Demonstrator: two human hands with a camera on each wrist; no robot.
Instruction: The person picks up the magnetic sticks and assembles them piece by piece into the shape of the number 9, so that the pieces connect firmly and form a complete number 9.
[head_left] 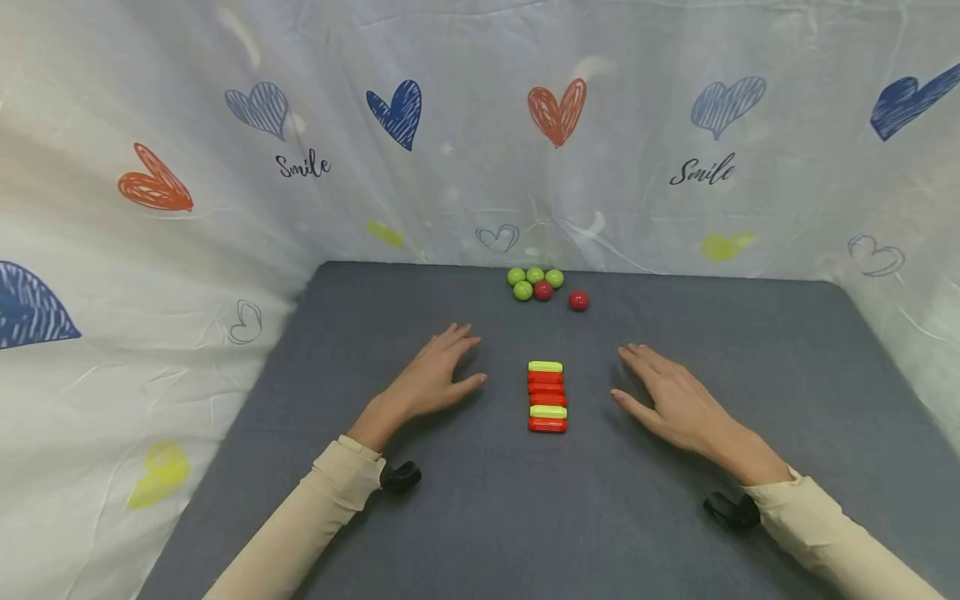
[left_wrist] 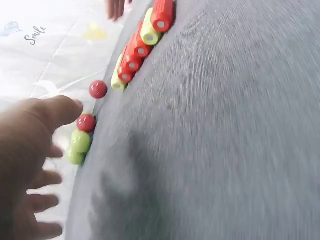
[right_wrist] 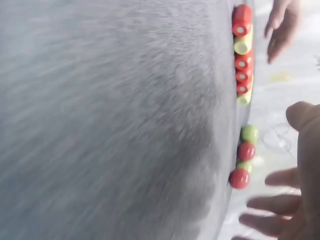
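Observation:
Between my hands lies a column of short red and yellow rods, laid side by side on the grey table: a red rod (head_left: 547, 425) nearest me, a yellow rod (head_left: 548, 412) behind it, several more red ones, and another yellow rod (head_left: 545, 367) at the far end. Left of the column my left hand (head_left: 431, 379) is held over the table with fingers spread, holding nothing. On the other side my right hand (head_left: 678, 404) is also empty, its fingers straight and thumb apart. In the wrist views the rod ends show small pale round centres.
Near the table's (head_left: 450, 517) back edge sit several green balls (head_left: 522, 291) and a red ball (head_left: 543, 290) in a cluster. Another red ball (head_left: 578, 301) lies just right of them. A white curtain (head_left: 465, 192) printed with hearts hangs behind and around the table.

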